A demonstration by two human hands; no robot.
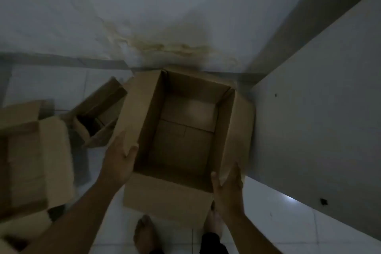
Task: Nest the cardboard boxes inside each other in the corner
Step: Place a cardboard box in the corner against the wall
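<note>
A large open cardboard box (165, 200) stands on the tiled floor in the corner, its inside empty and its four flaps spread outward. My left hand (119, 161) grips the near end of its left flap. My right hand (227, 181) grips the near end of its right flap. A smaller open box (99, 109) lies tilted just left of it. Another open box (37, 161) sits at the far left, blurred, with flaps up.
A stained white wall (165, 16) runs behind the boxes. A grey panel or cabinet side (319, 99) closes the corner on the right, touching the large box's right flap. My bare feet (144, 235) stand on the white tiles just in front of the box.
</note>
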